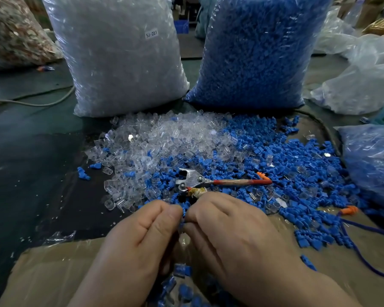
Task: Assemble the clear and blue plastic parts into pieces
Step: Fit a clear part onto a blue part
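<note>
- Closest in, at the near edge of the table, a heap of finished pieces (pixel 183 290), blue inside clear, lies right below the wrists.
- They sit against a sheet of cardboard (pixel 53 269) that lies flat along the near edge.
- Now the action: left hand (pixel 142 231) and right hand (pixel 231 229) come together fingertip to fingertip. Both have fingers curled and are pinching one small piece (pixel 182 220).
- That small piece shows blue at the top, with a clear glint just beneath it. Which hand has which half, I cannot tell.
- Just past the knuckles lie pliers (pixel 200 180) with red handles, flat on the loose parts, with the metal head towards the left.
- Off to the right, an orange plug (pixel 350 210) sits on a blue cord (pixel 364 258) that loops towards the near right corner.
- At the middle of the table, the loose clear parts (pixel 164 138) are piled on the left and the loose blue parts (pixel 297 173) spread on the right. The two piles mix where they meet around the pliers.
- At the right edge, a smaller bag of blue bits (pixel 372 162) rests beside the blue spread.
- Further back, two big bags stand upright side by side. The bag of clear parts (pixel 120 58) is on the left and carries a small white label (pixel 151 33). The bag of blue parts (pixel 253 52) is on the right.
- Far left, a pale cable (pixel 42 103) trails across the dark table (pixel 31 162).
</note>
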`<state>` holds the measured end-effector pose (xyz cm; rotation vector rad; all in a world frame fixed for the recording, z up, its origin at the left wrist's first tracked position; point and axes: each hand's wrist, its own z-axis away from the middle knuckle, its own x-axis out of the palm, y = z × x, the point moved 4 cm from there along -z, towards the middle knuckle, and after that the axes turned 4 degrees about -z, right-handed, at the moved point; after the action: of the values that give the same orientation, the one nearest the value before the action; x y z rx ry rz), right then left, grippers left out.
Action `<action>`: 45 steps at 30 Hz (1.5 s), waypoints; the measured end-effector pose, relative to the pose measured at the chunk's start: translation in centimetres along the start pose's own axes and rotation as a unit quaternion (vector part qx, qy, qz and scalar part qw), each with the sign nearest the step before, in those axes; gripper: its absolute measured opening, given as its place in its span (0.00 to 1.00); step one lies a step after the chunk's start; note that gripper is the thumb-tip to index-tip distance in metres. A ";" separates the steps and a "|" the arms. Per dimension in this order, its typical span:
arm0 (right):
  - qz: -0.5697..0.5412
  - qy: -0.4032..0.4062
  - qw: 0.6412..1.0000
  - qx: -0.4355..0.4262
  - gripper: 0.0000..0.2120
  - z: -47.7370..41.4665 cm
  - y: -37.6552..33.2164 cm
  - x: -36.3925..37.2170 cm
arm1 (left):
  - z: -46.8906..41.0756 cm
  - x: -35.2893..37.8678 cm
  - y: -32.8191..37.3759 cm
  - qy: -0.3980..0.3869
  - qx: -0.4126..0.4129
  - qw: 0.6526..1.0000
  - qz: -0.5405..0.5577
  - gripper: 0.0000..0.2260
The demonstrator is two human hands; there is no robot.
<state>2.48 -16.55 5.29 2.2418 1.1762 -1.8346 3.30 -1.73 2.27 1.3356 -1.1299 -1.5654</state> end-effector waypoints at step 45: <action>0.054 -0.097 0.992 0.055 0.12 -0.7 2.5 1.6 | -0.9 0.1 -0.1 0.057 0.067 0.868 -0.489 0.21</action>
<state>4.49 -17.19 3.10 2.0745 0.9261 -2.0648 4.23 -1.88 2.08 2.2682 -0.4571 -2.0495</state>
